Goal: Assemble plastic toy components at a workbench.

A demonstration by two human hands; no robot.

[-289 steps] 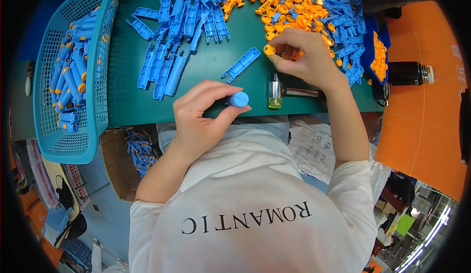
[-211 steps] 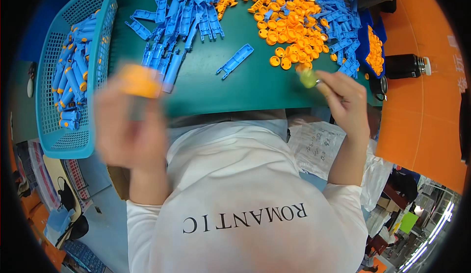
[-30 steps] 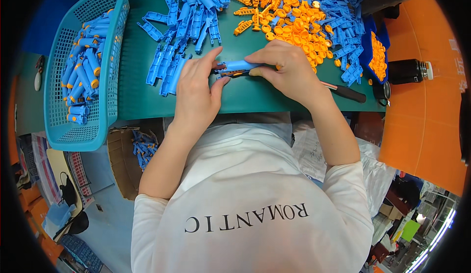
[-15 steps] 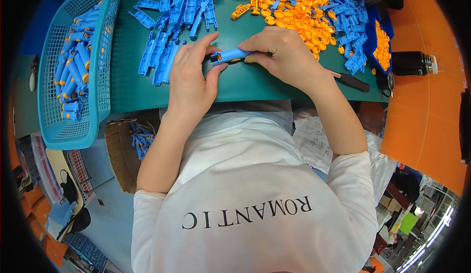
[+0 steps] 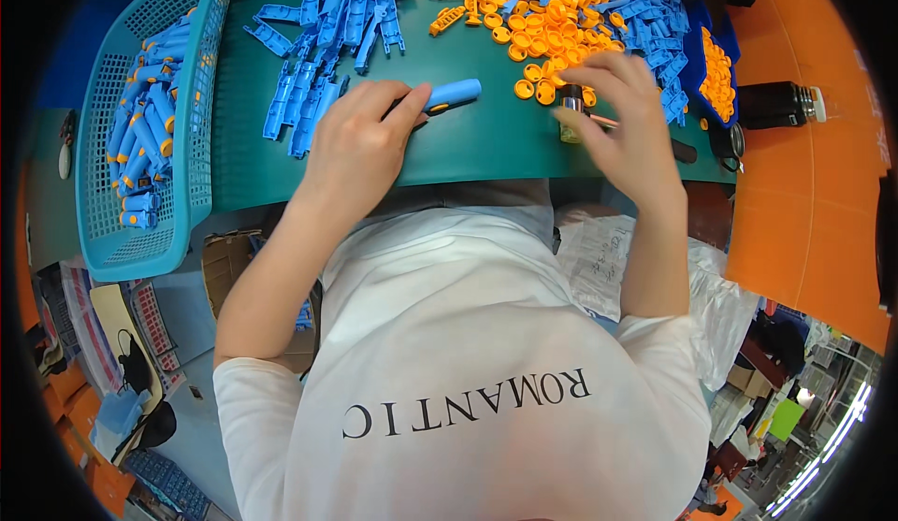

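My left hand [image 5: 360, 137] is closed on a light-blue plastic tube [image 5: 456, 94], which points right with a bit of orange along its lower side. Its left end is hidden under my fingers. My right hand [image 5: 629, 123] is at a small bottle [image 5: 569, 132] with a black cap and yellowish contents. Thumb and fingers are apart on either side of the cap, slightly blurred. Behind that wrist lies a tool with a black handle [image 5: 685, 152].
Blue half-shells [image 5: 304, 100] pile up behind my left hand. Orange caps [image 5: 552, 30] and more blue parts [image 5: 655, 35] lie farther right. A turquoise basket [image 5: 198, 128] of finished-looking tubes stands left; a blue bin [image 5: 694, 58] and black flask [image 5: 774, 107] stand right.
My right hand has let go of the blue tube and moved right to the bottle. My left hand has turned over the tube and keeps hold of it.
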